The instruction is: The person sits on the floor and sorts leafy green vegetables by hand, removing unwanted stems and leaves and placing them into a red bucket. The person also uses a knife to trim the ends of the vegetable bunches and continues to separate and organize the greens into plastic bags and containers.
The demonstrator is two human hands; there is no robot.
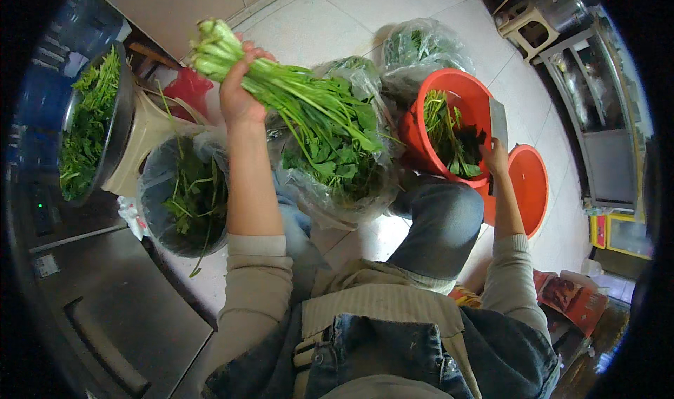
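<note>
My left hand point(243, 91) grips a thick bunch of leafy green vegetables point(308, 91) near its pale cut stem ends. The leaves slant down to the right over an open clear plastic bag point(300, 185) that holds more greens. In my right hand point(496, 159) is a cleaver by its handle, its broad blade point(498, 120) upright at the right rim of a red plastic bucket point(471, 96). Inside that bucket lie stalks and dark leaves point(442, 120). My right fingers are partly hidden, so their exact hold is hard to see.
A lined waste bin point(155, 204) with green scraps stands at left. Beyond it, a metal basin point(113, 141) of greens sits by a beige plastic stool point(134, 146). Another red bucket point(529, 188) is at right. A second plastic bag point(442, 41) of greens rests on the tiled floor point(326, 22).
</note>
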